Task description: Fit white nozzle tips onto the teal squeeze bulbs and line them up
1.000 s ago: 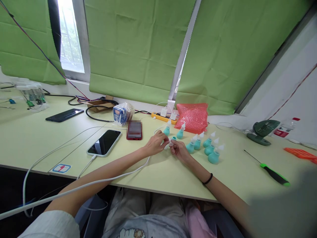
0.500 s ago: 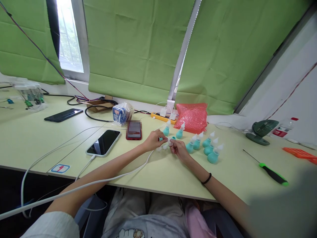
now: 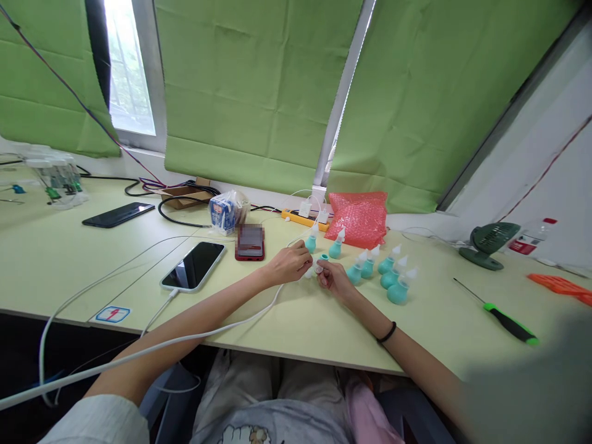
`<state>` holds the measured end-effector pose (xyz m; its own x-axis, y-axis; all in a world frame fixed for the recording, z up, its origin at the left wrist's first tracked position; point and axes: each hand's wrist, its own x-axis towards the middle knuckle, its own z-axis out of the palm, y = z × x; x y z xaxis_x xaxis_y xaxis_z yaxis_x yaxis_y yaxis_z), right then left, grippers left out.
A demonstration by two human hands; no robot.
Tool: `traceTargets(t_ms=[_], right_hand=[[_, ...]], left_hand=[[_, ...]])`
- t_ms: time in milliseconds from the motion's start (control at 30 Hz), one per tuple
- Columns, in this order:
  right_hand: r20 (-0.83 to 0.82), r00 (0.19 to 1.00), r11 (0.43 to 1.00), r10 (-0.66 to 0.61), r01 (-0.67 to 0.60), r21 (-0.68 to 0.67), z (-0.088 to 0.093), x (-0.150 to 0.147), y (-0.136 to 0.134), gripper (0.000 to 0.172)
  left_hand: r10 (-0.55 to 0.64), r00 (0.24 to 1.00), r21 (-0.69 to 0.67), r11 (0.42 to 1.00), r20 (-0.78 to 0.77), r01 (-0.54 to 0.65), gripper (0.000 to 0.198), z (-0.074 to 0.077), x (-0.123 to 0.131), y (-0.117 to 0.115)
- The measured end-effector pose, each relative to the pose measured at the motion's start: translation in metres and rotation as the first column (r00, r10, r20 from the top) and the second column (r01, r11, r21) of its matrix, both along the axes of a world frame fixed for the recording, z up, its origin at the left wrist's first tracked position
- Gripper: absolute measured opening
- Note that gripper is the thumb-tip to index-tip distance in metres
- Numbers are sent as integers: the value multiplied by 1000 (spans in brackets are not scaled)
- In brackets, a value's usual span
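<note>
My right hand (image 3: 337, 281) is closed, pinching a small clear plastic piece (image 3: 319, 267) between thumb and fingertips. Just left of it, my left hand (image 3: 290, 263) has its fingers curled downward beside small translucent parts (image 3: 309, 272) on the table. What its fingertips hold, if anything, is hidden. Right behind both hands stands an open teal squeeze bulb (image 3: 324, 257) without a nozzle. A teal bulb with a clear nozzle (image 3: 335, 248) stands farther back, and another nozzled bulb (image 3: 311, 244) is behind my left hand. Several more nozzled bulbs (image 3: 398, 292) are grouped right of my right hand.
A white cable (image 3: 240, 322) crosses over my left forearm. Phones (image 3: 193, 266) lie at left, near a blue box in plastic (image 3: 224, 213). At the back are a power strip (image 3: 298, 219) and a red bubble-wrap pouch (image 3: 357, 219). A screwdriver (image 3: 509, 322) and small fan (image 3: 493, 243) are at right.
My left hand has drawn back slightly from the right fingertips and turned downward, its knuckles now covering its fingertips. My right hand stays almost still with the clear piece.
</note>
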<state>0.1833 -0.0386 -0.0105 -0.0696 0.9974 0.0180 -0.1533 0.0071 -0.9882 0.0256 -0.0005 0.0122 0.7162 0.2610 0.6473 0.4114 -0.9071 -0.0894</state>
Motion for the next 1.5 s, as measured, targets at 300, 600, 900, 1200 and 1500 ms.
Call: traceTargets(t_ms=[300, 600, 900, 1200, 1500], right_hand=[[9, 998, 997, -63, 63, 39, -5, -3, 4, 27], [-26, 990, 987, -136, 138, 85, -6, -6, 6, 28], [-49, 985, 980, -166, 170, 107, -7, -9, 6, 29], [-80, 983, 982, -163, 169, 79, -3, -14, 2, 30], [-148, 959, 969, -241, 247, 22, 3, -2, 5, 26]], left_hand=[[46, 998, 64, 997, 33, -48, 14, -2, 5, -3], [92, 992, 136, 985, 81, -103, 18, -6, 9, -5], [37, 996, 187, 981, 84, -52, 16, -11, 11, -2], [-15, 974, 100, 995, 225, -7, 13, -15, 13, -2], [-12, 905, 59, 998, 426, -15, 9, -4, 6, -1]])
